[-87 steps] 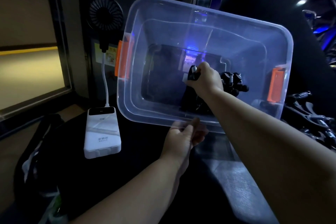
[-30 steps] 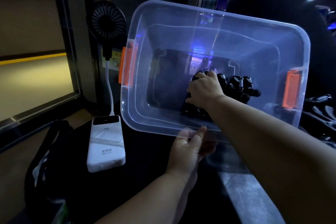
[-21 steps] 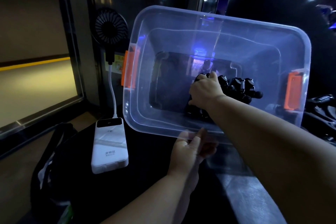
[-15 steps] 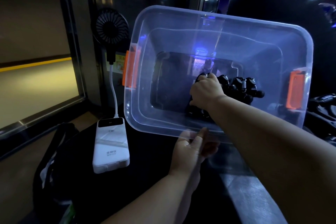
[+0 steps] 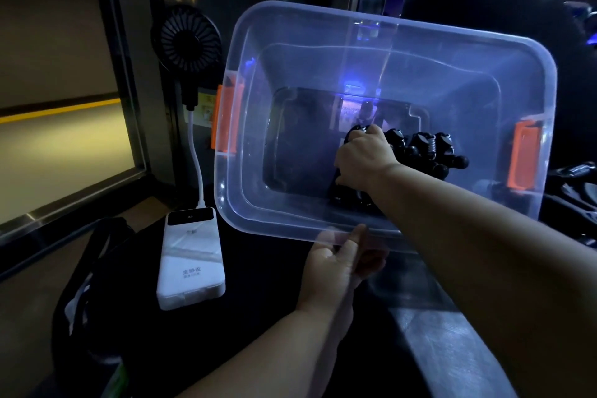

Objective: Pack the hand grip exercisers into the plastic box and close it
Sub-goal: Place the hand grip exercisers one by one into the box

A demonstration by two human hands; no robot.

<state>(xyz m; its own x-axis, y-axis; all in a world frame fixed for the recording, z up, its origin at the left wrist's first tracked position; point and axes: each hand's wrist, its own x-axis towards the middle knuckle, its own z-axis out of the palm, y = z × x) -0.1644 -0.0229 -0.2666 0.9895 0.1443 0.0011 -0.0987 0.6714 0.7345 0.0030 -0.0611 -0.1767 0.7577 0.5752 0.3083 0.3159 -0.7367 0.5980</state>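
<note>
Right grip [image 5: 363,161] has sunk, clasping an exerciser [image 5: 347,198]; left grip [image 5: 336,263] pinches the box [image 5: 241,191] rim, left half free

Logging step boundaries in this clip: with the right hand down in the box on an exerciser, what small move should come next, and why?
Probably let go and draw the right hand out. Its fingers curl round an exerciser that lies low in the box beside the others, so it looks placed; the left hand grips the near rim, holding the box tilted.
</note>
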